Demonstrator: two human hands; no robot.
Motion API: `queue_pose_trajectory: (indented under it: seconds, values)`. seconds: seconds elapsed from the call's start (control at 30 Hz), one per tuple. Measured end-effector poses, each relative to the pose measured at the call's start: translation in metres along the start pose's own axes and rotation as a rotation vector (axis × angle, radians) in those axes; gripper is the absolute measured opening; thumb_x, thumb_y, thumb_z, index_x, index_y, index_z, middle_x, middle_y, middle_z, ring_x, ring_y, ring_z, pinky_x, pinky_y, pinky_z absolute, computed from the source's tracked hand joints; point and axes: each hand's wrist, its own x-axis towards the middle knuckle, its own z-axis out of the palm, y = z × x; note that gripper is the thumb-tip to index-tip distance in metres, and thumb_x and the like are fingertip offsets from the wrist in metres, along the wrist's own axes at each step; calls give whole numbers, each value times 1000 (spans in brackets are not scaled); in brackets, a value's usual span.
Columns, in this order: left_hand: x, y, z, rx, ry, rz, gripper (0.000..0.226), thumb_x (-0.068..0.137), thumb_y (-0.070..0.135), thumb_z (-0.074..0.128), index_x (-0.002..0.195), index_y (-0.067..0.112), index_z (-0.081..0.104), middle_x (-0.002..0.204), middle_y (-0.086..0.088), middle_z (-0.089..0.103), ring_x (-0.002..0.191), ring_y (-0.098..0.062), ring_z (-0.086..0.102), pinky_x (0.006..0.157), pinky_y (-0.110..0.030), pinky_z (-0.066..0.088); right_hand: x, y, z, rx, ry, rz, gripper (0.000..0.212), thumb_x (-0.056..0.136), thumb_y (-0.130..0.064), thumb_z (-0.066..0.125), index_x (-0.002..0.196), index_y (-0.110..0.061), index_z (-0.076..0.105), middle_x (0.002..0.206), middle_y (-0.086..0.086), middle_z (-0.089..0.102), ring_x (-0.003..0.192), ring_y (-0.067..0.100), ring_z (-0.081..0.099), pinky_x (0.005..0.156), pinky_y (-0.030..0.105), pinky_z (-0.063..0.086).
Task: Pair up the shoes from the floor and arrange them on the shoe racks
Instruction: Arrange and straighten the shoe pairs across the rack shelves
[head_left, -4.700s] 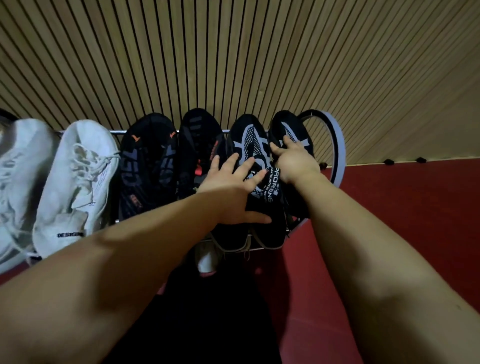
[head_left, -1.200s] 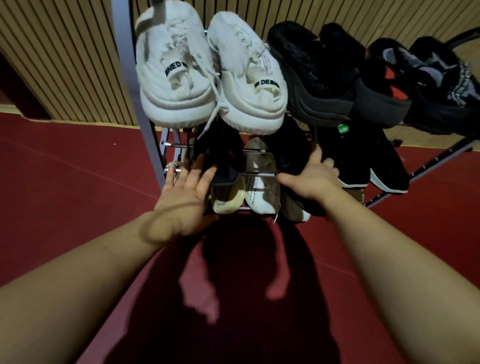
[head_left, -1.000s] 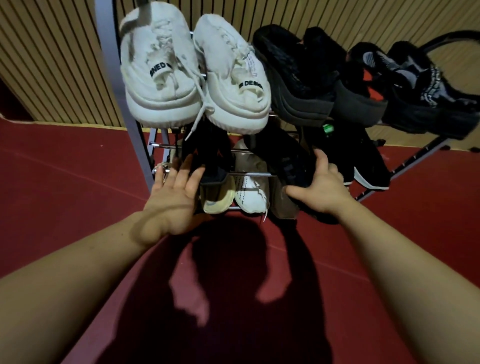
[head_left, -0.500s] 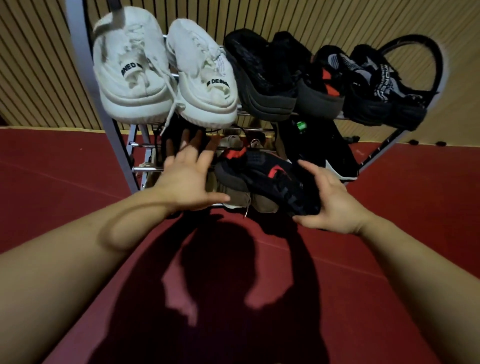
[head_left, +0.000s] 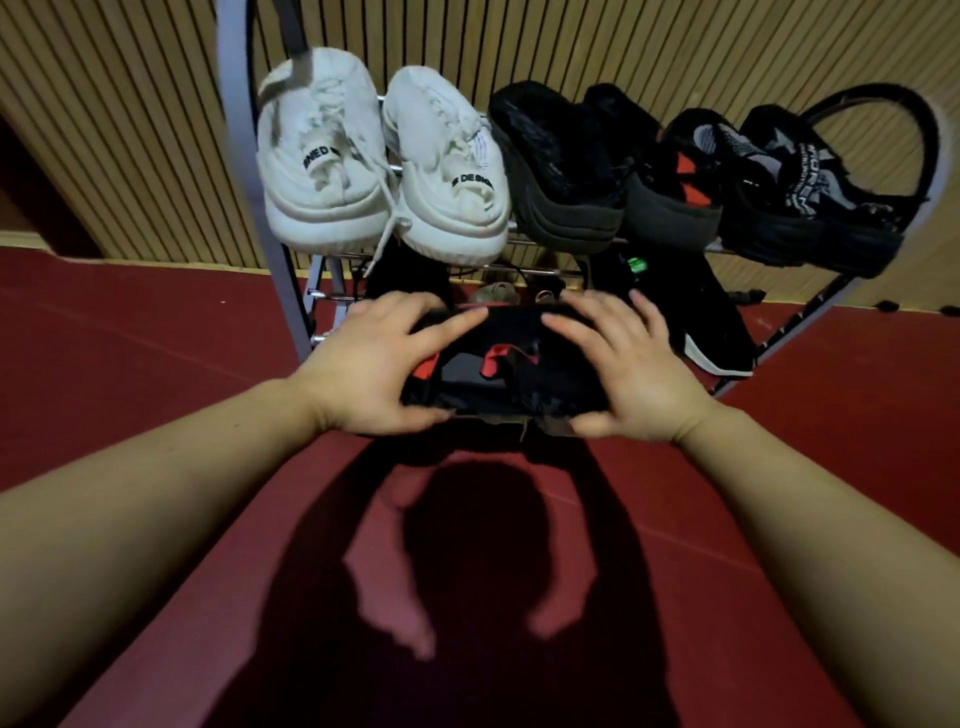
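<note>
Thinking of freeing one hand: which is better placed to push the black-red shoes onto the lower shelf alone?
Left, narrowly. Both grip the shoes, but the left hand reaches further across their top than the right hand.

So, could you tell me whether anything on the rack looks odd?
A loose white lace dangles from the white sneakers below the top rail. The top row otherwise looks orderly; the left hand and right hand grip black-and-red footwear in front of the rack.

dark red matte floor (head_left: 130, 395) meets a tan wall of vertical wooden slats (head_left: 130, 130); dim light, hard-edged shadow (head_left: 478, 551) on floor.
</note>
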Motion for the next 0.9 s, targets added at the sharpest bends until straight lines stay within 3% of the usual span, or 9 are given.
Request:
queue_pose_trajectory:
  seconds: [0.1,0.17,0.2,0.3,0.37,0.57,0.63,0.73,0.9]
  values:
    - [-18,-9,-4,-39,79,-301,99,64,74,42,144,17,36,109,-19,54,101,-38,52,85,-43,44,23,-24,17,82,214,384,83,67,-42,57,142,-17,30,139,23,41,131,40,36,105,56,25]
    - [-25,-15,-4,-67,142,-516,92,63,74,46,127,8,53,101,-18,53,97,-38,52,82,-41,45,37,-42,27,313,191,685,84,78,-32,64,148,-13,21,146,20,28,135,38,27,107,50,25]
    - [-26,-17,-5,-104,163,-611,86,65,72,54,121,7,55,106,-18,53,101,-37,51,85,-42,45,42,-51,31,443,99,753,88,81,-32,66,150,-13,14,149,18,23,138,35,23,109,46,23]
    - [-19,-19,-2,-211,208,-771,77,71,58,69,125,6,52,122,-18,50,117,-35,45,98,-40,40,63,-80,44,762,-83,653,100,79,-35,73,151,-17,5,151,16,20,140,29,23,114,36,22]
    - [-9,-15,2,-233,224,-792,78,70,58,69,127,7,52,122,-19,50,119,-36,45,99,-38,40,81,-99,52,932,-120,658,101,78,-36,74,148,-11,7,150,16,20,138,29,28,114,37,27]
    - [3,-17,12,-277,224,-829,82,69,59,70,132,12,47,118,-19,53,115,-36,48,94,-38,44,112,-116,61,1318,44,929,58,82,-6,68,125,-7,31,127,16,55,113,29,57,98,45,47]
    - [3,-19,13,-284,228,-822,81,69,59,70,132,13,49,118,-18,53,115,-36,48,95,-38,44,114,-114,60,1455,59,994,49,80,5,64,113,-14,34,113,16,60,95,29,64,84,46,55]
    - [7,-21,12,-289,222,-820,80,70,60,69,133,16,49,123,-17,52,117,-35,48,95,-39,45,109,-93,51,1516,23,1004,49,80,16,52,120,-12,45,106,13,61,76,22,60,54,26,52]
    - [14,-17,17,-187,189,-735,88,70,65,64,141,20,36,137,-11,46,122,-35,45,93,-39,44,68,-25,32,1277,142,1083,30,88,4,53,112,-13,54,103,11,63,82,19,59,70,28,48]
